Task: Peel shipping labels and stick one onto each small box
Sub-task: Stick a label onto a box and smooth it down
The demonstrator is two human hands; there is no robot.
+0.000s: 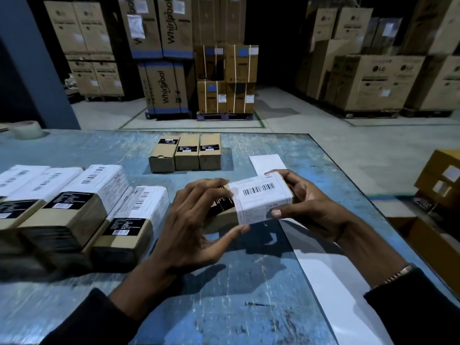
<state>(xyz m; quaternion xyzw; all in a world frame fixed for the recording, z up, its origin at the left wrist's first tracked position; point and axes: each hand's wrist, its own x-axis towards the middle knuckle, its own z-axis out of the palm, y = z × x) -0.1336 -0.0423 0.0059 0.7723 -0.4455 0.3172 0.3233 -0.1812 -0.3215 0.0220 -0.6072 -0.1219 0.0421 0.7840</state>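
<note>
A small brown box (224,216) hangs above the blue table (224,307) between my two hands. A white shipping label (258,197) with a barcode wraps over its top and near side. My left hand (196,225) holds the box's left end, fingers on top and thumb under the label's lower edge. My right hand (306,202) grips the right end, thumb pressing the label's near face. Three brown boxes (186,151) carrying only black stickers stand in a row farther back. Several boxes with white labels (82,195) lie at the left.
White backing sheets lie on the table behind the held box (266,163) and at the near right (331,282). A tape roll (26,129) sits at the far left corner. Cartons (440,178) stand off the table's right edge. Large stacked cartons on pallets (224,78) fill the floor behind.
</note>
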